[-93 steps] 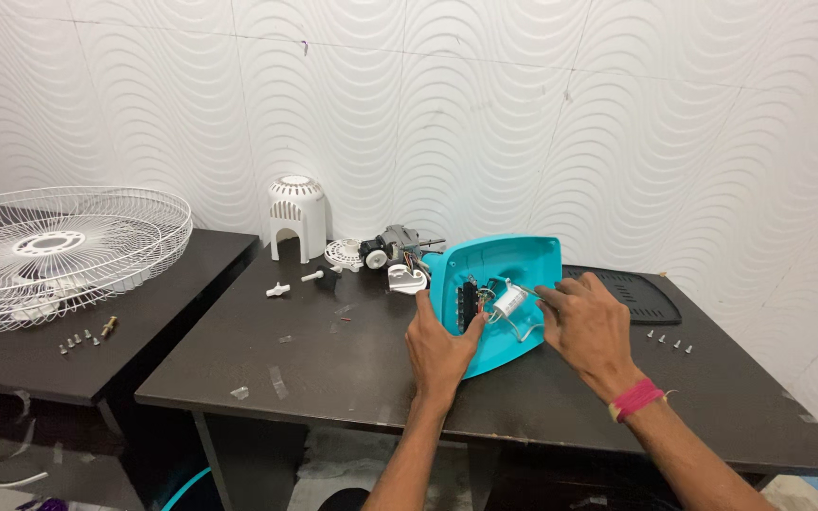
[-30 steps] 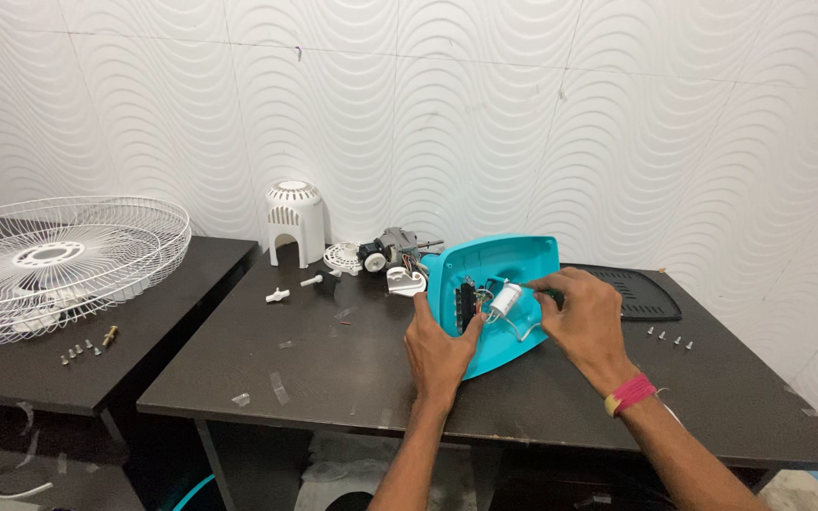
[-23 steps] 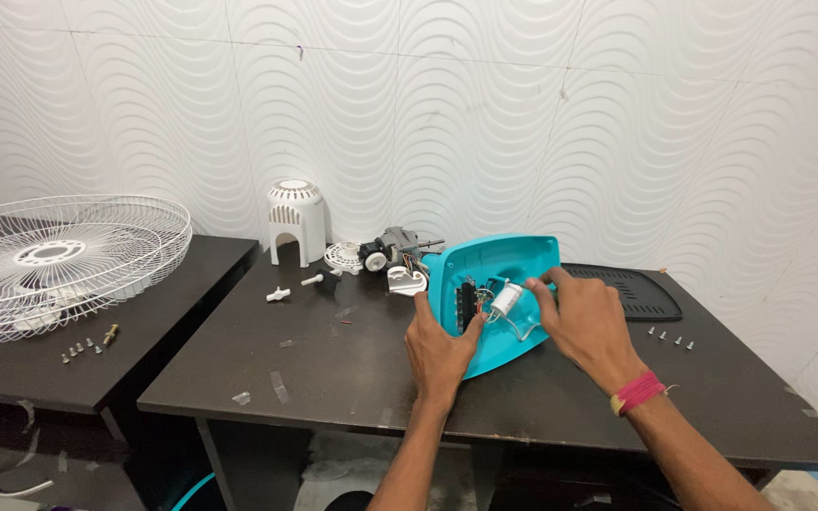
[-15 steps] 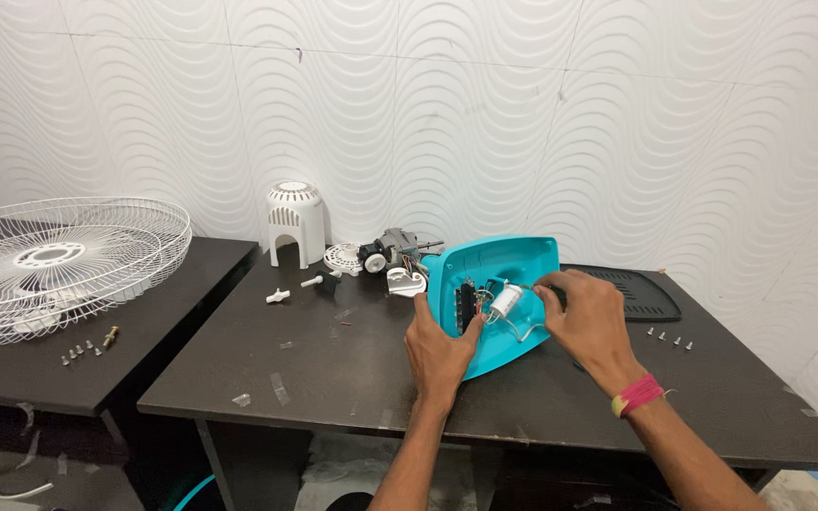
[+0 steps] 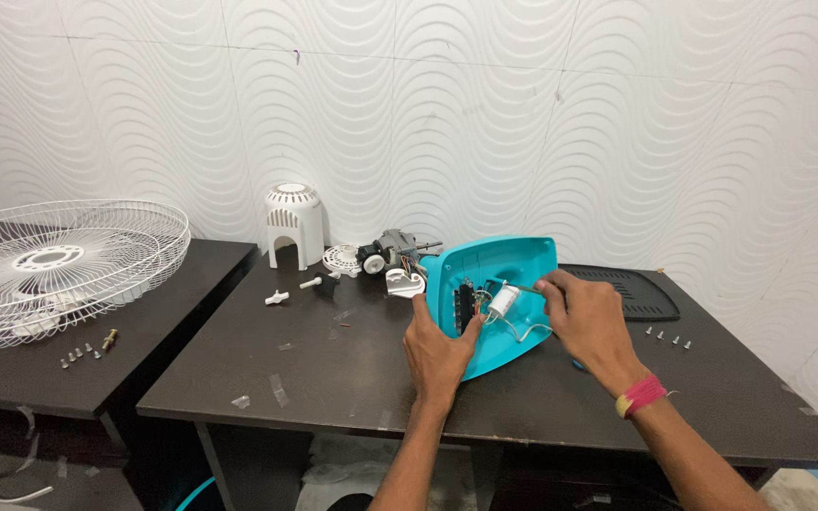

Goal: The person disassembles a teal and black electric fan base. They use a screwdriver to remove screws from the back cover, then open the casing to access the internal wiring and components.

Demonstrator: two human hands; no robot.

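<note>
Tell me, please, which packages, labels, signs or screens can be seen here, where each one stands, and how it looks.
None: no package, label, sign or screen shows.
The dark tables carry only fan parts: a teal base shell under both hands, a white wire grille at the left, a white motor cover by the wall.

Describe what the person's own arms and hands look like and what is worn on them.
Both forearms are bare, with no sleeves in view. The left hand is bare, with no glove, ring or band visible. The right hand is also ungloved; its wrist carries a wristband of pink-red thread with a short yellowish section at one side. No watch or other markings show.
</note>
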